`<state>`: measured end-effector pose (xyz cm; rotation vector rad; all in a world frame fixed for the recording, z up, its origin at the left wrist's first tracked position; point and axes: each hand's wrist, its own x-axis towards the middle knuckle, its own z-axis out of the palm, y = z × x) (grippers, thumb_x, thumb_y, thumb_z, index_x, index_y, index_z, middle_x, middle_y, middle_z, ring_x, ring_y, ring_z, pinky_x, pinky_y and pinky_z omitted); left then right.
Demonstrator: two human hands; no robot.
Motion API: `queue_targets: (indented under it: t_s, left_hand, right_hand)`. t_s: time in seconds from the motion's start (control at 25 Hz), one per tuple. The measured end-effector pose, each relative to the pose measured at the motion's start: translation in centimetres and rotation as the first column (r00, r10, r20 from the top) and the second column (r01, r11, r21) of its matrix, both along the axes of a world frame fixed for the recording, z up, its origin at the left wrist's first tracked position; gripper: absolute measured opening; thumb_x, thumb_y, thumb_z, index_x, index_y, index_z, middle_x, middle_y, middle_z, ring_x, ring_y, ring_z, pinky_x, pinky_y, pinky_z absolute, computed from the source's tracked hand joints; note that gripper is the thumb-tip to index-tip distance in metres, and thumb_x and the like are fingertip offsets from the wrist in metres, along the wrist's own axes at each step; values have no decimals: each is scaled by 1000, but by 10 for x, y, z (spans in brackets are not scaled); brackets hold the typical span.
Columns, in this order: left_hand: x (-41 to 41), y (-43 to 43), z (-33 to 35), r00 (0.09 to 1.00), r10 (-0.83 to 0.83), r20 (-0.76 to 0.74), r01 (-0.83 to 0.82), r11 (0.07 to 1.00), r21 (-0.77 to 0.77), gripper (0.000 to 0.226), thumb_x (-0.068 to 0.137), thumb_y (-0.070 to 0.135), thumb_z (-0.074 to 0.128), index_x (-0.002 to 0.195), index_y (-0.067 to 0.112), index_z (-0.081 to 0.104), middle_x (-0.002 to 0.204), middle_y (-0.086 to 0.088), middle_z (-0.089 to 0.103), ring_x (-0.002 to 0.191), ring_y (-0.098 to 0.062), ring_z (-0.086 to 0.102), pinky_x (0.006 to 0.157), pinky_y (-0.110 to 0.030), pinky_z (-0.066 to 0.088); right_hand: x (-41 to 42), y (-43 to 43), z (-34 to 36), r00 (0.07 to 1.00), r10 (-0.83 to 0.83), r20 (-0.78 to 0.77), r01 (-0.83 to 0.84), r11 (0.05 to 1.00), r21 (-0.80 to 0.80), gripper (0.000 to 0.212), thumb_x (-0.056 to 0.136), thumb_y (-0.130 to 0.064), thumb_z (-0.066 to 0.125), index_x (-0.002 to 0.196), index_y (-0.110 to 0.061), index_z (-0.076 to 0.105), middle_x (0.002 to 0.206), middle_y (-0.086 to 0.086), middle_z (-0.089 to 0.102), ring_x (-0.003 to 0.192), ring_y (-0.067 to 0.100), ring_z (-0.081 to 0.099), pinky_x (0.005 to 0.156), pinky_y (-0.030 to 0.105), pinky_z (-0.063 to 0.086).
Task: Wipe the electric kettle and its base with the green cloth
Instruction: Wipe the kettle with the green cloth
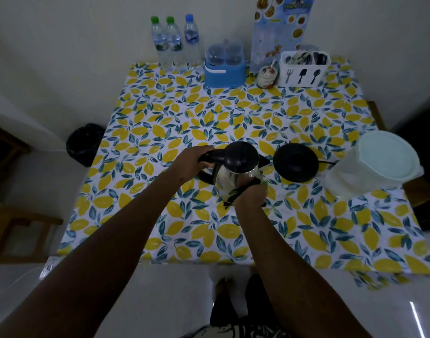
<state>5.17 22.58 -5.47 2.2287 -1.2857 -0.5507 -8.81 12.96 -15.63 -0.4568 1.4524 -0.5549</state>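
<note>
The steel electric kettle (235,170) with a black lid stands in the middle of the lemon-print table, off its base. My left hand (192,164) grips its black handle on the left side. My right hand (251,195) presses the green cloth (233,193) against the lower front of the kettle's steel body; only a dark green edge of the cloth shows under my fingers. The round black base (295,162) lies flat just right of the kettle, its cord running off to the right.
A white lidded container (377,164) stands at the right edge. At the back are three water bottles (175,40), a blue holder with glasses (224,67), a small jar (266,75), a white cutlery box (304,68) and a menu card (279,28). A black bin (83,145) sits left of the table.
</note>
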Motion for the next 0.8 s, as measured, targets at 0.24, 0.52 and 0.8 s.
queue_targets:
  t_s: [0.24,0.52,0.8]
  left_hand:
    - [-4,0,2,1000,-5,-18,5,1000,-1,35,86,0,61,120,10,60,106,-13,68,97,-23,61,78,-28,38]
    - [-4,1,1,999,10,-38,-9,1000,18,43,90,3,60,132,9,53,125,-14,63,115,-27,58,90,-31,41]
    - [-25,13,-35,990,136,-30,-139,978,-157,32,99,24,51,127,9,48,110,-13,58,96,-27,56,75,-31,39]
  right_hand:
    - [14,7,48,986,-123,113,76,932,355,52,98,-41,30,138,-9,38,143,14,38,132,36,37,112,50,32]
    - [-6,-20,58,954,-276,118,134,744,654,63,89,-43,49,141,-11,30,152,21,18,134,46,30,102,58,38]
    - [-31,-45,15,980,49,191,-91,973,213,30,99,-25,37,107,-11,62,115,10,63,103,28,58,97,41,44]
